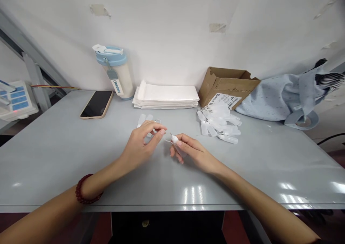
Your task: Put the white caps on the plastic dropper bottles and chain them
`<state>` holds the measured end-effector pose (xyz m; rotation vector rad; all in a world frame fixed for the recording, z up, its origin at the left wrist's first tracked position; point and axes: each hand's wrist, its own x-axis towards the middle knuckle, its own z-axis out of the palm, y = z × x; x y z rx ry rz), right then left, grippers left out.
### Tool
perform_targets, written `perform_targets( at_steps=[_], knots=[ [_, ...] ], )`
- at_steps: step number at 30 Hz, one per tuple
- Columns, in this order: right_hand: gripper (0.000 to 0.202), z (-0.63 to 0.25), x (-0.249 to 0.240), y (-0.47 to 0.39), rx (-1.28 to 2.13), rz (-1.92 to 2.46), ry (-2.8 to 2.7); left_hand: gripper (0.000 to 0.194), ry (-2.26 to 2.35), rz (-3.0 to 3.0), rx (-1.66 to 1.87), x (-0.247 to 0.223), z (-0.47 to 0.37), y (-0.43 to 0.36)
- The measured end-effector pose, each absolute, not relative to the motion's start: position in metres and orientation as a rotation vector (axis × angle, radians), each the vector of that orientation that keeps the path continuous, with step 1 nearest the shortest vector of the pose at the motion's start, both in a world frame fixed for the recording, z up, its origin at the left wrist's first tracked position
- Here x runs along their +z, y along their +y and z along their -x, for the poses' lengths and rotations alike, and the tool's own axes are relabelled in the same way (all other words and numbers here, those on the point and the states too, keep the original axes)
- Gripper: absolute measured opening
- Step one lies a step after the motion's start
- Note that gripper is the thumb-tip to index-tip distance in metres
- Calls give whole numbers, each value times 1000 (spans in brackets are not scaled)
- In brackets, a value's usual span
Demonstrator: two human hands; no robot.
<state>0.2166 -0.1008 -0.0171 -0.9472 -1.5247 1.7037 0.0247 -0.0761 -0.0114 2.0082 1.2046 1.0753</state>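
My right hand (194,150) is wrapped round a small translucent bottle (181,151), which tilts up to the left with its white nozzle (174,139) showing. A thin pale strap curves from its neck toward my left hand (142,139). The thumb and index finger of that hand are pinched just left of the nozzle, and what lies between them is too small to name. Behind my left hand a few similar bottles (141,120) lie on the grey table (107,186), partly hidden by the fingers. Several more bottles (219,123) are heaped at the right.
Along the wall stand a blue-lidded tumbler (121,77), a stack of white envelopes (169,96) and an open cardboard box (229,86). A phone (97,104) lies at the left. The right side has a light blue bag (275,96); a power strip (20,98) sits far left.
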Motion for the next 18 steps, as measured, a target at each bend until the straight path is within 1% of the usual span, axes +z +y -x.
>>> perform_targets(
  at_steps=[3, 7, 13, 18],
  knots=[
    [20, -216, -16, -100, 1725, 936, -1473, 12, 1197, -2069, 1112, -13, -25, -76],
    [19, -215, -18, -99, 1682, 971, -1390, 9, 1013, -2391, 1223, -18, -27, -77],
    [26, -212, -28, -98, 1641, 1040, -1280, 37, 823, -2736, 1100, -32, -33, -79],
    [35, -207, -34, -100, 1580, 1127, -1273, 47, 823, -2782, 1000, -38, -34, -80]
  ],
)
